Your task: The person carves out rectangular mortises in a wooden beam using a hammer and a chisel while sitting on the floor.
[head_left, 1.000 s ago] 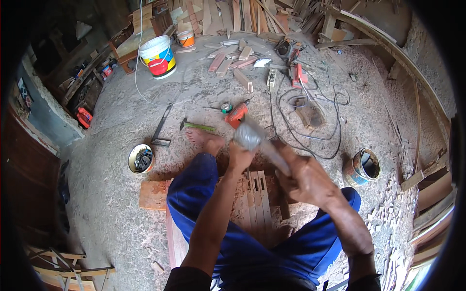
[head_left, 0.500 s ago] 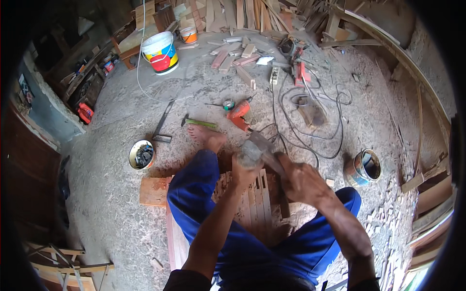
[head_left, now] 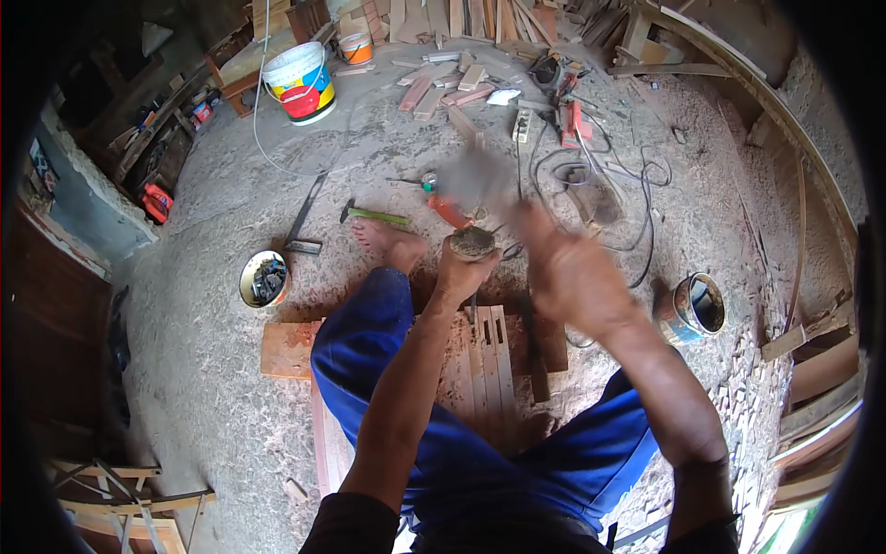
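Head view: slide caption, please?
Left hand grips a round-topped handle near slotted wooden strips; right hand holds a blurred grey tool.

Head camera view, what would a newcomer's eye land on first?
Probably the right hand near the centre, gripping a blurred grey tool, with the left hand beside it around a round-ended piece. Next, the bright blue trousers across the lower middle. Then the colourful bucket on the floor at upper left.
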A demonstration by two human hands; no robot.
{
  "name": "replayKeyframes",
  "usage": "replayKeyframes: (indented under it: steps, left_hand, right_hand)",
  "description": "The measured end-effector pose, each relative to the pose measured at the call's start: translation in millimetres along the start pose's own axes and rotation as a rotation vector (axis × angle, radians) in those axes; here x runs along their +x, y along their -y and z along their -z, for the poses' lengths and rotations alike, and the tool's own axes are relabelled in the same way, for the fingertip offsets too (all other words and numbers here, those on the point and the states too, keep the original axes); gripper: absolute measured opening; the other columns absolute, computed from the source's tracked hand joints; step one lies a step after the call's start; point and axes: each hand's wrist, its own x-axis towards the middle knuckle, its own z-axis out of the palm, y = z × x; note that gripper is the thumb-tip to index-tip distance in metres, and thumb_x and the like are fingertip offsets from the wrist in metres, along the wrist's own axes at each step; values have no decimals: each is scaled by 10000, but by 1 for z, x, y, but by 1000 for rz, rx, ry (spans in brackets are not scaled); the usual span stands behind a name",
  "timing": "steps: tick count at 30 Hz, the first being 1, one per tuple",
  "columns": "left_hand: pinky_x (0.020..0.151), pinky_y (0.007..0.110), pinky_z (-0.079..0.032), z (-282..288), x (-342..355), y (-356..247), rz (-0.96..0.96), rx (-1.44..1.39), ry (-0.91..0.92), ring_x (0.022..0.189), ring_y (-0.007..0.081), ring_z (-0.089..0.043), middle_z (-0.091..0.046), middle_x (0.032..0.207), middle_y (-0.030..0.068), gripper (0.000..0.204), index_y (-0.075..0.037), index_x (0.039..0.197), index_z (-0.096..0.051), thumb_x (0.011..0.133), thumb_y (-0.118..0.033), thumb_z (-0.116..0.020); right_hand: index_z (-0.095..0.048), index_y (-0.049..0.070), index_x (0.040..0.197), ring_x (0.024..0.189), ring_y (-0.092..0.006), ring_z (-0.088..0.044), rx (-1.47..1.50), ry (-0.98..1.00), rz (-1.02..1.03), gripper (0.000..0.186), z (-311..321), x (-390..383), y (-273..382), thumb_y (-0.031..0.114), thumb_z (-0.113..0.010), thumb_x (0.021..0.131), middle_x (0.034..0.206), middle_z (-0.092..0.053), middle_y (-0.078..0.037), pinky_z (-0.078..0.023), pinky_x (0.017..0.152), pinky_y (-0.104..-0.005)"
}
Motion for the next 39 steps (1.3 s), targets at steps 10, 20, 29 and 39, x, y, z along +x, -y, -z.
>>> replayKeyframes:
  steps: [10,20,29,39]
  left_hand:
    - [503,297,-463,-1,16,6,70,-325,-3,544,110,-577,-619,658,-5,76,-39,801,-655,846,-60,-712]
    - [514,265,-457,-17,-34,6,-236,-30,-118,566,91,-585,-647,686,-5,93,-29,782,-652,833,-33,-729]
    - [628,281,-507,-18,-9,-1,-6,-193,-208,674,112,-639,-706,778,46,85,-5,842,-662,817,-33,-739]
    - [655,310,-521,-43,-19,0,-200,34,-351,768,161,-662,-691,860,96,133,-8,922,-653,828,-59,-732]
  right_hand:
    - [-426,4,1348,723,-410,-704,415,-97,48,610,31,-23,-5,5,-612,767,812,-668,-277,-580,658,-480]
    - [-418,-35,1251,690,-440,-680,20,77,73,541,-54,-15,-26,-41,-593,739,733,-641,-294,-571,612,-486]
    - [-419,55,1336,583,-420,-650,324,-134,92,567,-5,-7,-16,55,-586,794,768,-669,-246,-533,555,-506]
    - [-403,22,1391,764,-332,-702,822,28,-294,604,-125,-81,-66,66,-639,837,926,-694,-217,-586,712,-428]
